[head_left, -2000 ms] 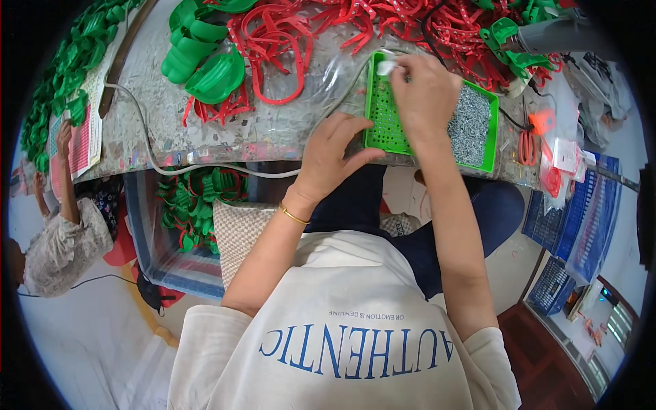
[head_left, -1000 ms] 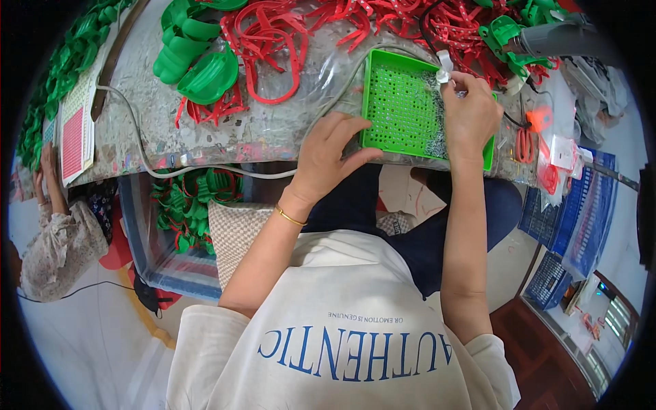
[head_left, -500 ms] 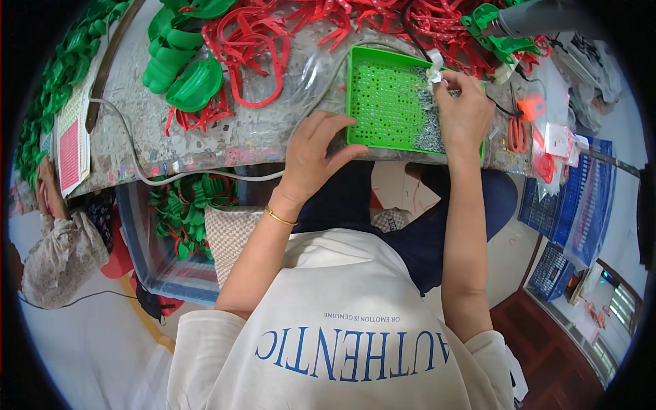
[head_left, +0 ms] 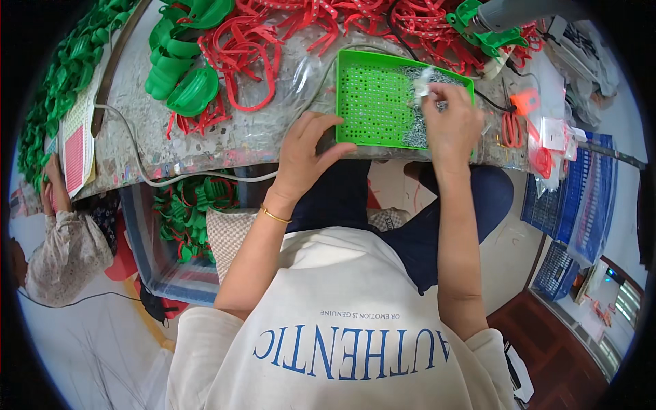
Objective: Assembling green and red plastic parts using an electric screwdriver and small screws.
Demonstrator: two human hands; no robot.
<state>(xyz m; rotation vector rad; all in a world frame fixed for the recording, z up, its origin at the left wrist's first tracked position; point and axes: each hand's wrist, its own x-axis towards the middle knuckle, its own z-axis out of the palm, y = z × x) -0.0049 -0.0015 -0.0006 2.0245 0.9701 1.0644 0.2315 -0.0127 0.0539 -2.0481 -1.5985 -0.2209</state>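
A shallow green tray [head_left: 337,102] rests on the table, its floor dotted with rows of small holes. Small silvery metal pieces [head_left: 415,130] are heaped over its right part; their exact kind is too small to tell. At the tray's near left corner, my left hand [head_left: 304,154] has its fingertips against the left wall and its thumb along the near edge. Over the right part, my right hand [head_left: 452,123] pinches a crumpled white scrap [head_left: 424,85], blurred by motion. Whether it is paper, cloth or plastic I cannot make out.
Red straps [head_left: 249,58] lie tangled behind the tray, with green cup-like parts [head_left: 193,92] to their left. Red-handled scissors [head_left: 511,130] lie at right. A grey cable [head_left: 133,147] crosses the table. Below stands a bin [head_left: 147,263] of green and red parts. Another person's sleeve [head_left: 72,253] shows at left.
The tray has shifted slightly left together with my left hand. My right hand has moved left and a little nearer me over the metal pieces, still pinching the white scrap.
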